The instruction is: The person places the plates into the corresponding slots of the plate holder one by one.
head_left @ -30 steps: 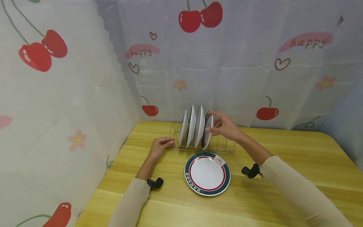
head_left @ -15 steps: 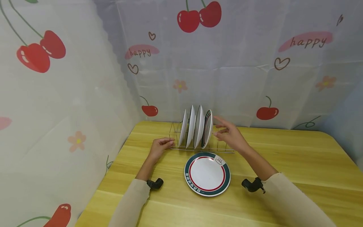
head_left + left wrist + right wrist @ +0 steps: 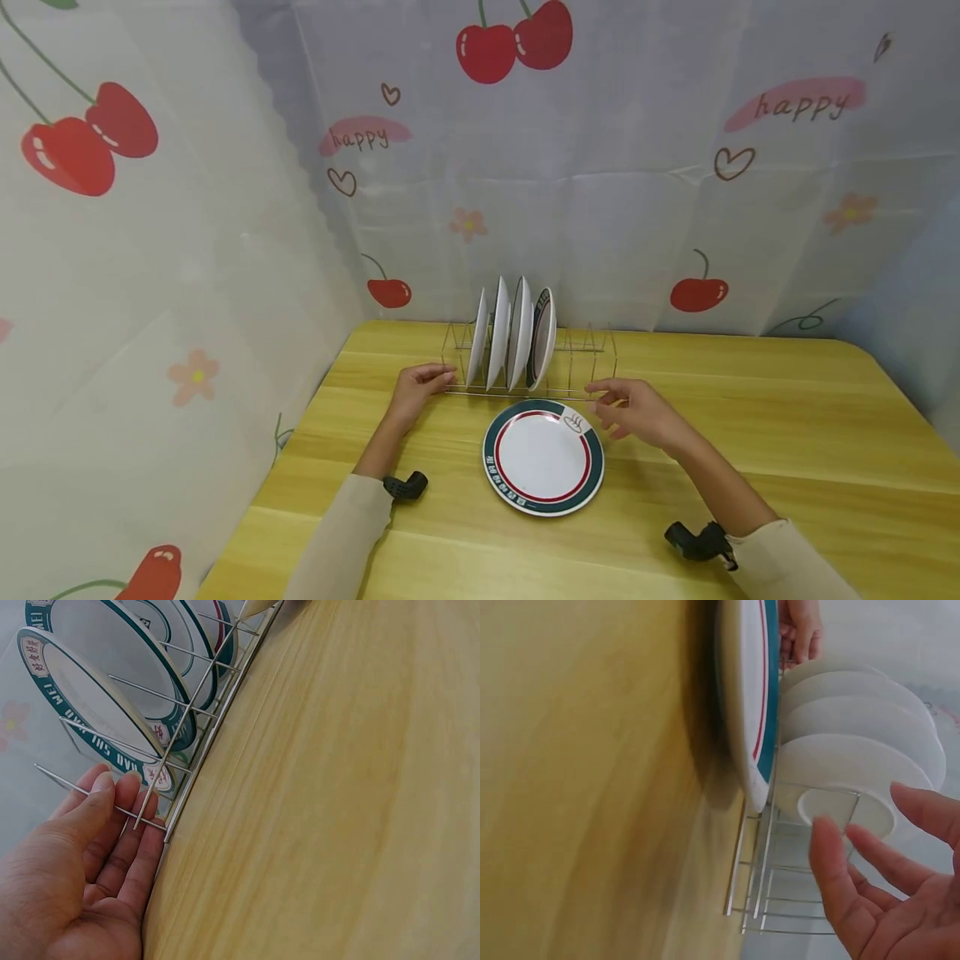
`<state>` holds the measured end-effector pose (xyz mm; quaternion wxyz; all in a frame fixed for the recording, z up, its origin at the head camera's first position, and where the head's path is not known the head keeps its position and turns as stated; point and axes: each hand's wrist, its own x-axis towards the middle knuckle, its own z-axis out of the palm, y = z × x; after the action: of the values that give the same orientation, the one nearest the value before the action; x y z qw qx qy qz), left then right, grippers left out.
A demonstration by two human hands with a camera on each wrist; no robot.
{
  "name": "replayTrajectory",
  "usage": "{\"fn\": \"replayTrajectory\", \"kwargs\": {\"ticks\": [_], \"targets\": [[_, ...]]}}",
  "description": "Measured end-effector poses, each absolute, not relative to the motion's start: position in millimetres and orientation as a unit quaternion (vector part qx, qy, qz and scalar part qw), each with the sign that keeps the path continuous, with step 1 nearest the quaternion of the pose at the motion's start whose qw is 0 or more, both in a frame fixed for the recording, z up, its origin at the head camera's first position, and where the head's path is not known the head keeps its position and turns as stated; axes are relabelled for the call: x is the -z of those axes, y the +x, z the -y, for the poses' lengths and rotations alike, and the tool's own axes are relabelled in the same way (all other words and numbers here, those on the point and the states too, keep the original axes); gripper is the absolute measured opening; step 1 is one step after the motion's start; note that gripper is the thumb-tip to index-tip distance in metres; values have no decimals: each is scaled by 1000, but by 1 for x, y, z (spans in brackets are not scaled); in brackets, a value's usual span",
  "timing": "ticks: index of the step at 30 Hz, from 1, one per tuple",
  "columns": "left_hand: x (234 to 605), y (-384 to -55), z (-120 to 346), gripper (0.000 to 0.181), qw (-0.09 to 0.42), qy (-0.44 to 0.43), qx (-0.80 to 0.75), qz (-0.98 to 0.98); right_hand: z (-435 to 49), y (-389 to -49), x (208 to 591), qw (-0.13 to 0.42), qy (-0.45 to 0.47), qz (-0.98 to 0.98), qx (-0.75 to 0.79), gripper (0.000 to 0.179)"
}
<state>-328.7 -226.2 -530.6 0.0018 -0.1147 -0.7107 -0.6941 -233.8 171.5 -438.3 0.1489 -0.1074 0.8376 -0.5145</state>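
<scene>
A wire dish rack (image 3: 223, 722) holds several white plates on edge; the rightmost plate (image 3: 543, 342) shows a dark green band. My left hand (image 3: 416, 393) holds the rack's left end, thumb and fingers around its end wire in the left wrist view. In front of the rack a white plate (image 3: 543, 454) with a green rim and red ring lies flat on the table. My right hand (image 3: 637, 414) hovers at this plate's right rim, fingers loosely bent with nothing between them. The right wrist view shows the thumb and fingers spread apart.
The wooden table (image 3: 750, 433) extends to the right and front. Behind it hangs a cherry-print cloth (image 3: 600, 225), and another stretch of it runs along the left side. Several rack slots (image 3: 581, 358) to the right of the plates hold nothing.
My right hand has let go of the rightmost racked plate and moved down and toward me, to the flat plate's right rim. The left hand has stayed at the rack's end.
</scene>
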Motion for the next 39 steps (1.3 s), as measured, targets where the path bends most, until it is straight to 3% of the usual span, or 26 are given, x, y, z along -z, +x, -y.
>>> {"fn": "replayTrajectory", "kwargs": {"ticks": [8,21,31,39], "targets": [[534,-328,227,23,-3,-113,695,710,-170,-224,456,227,-106,-828,501,56],[536,-327,226,27,-14,-110,703,702,-168,-218,473,271,-192,-779,532,93],[535,-327,227,27,-16,-117,705,700,-190,-221,459,306,-212,-739,562,79],[535,-330,230,26,-16,-119,702,702,-205,-223,437,273,-208,-725,597,87]]}}
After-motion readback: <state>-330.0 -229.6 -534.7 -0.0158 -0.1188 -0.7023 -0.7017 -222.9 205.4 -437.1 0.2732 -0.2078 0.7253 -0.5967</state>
